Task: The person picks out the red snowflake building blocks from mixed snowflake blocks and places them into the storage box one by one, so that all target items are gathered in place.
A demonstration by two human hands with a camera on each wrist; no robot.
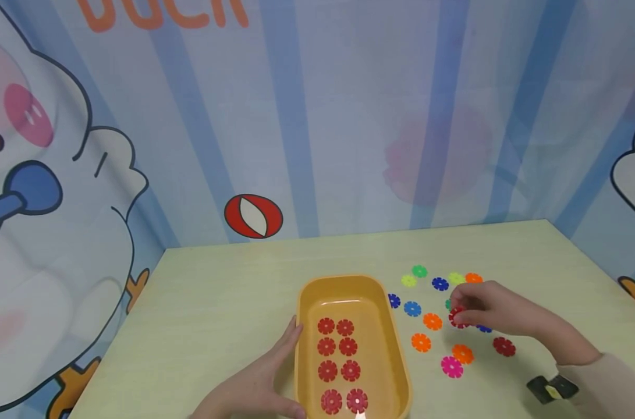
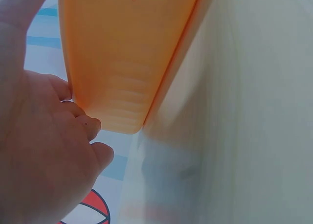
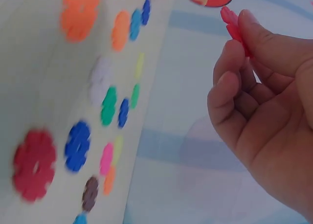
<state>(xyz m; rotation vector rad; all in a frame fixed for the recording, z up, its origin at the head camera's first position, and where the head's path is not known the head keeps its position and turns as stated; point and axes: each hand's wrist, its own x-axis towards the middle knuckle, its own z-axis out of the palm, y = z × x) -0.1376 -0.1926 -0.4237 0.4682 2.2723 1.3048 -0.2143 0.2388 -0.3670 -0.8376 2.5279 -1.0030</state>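
My right hand (image 1: 497, 308) pinches a red plastic snowflake disc (image 1: 458, 318) between thumb and fingers, above the loose discs right of the tray. In the right wrist view the red disc (image 3: 234, 31) shows edge-on at the fingertips. My left hand (image 1: 259, 378) rests against the left side of a yellow-orange tray (image 1: 396, 361), thumb and fingers spread along it. In the left wrist view the fingertips touch the outer side of the tray (image 2: 122, 53). Several red discs (image 1: 350, 370) lie in the tray in two columns.
Loose discs in other colours lie on the table, among them an orange disc (image 1: 421, 342), a pink disc (image 1: 451, 367) and a blue disc (image 1: 412, 308). Another red disc (image 1: 504, 347) is near the right sleeve. A black strap piece (image 1: 552, 389) is beside that sleeve. A printed backdrop (image 1: 348, 116) rises behind.
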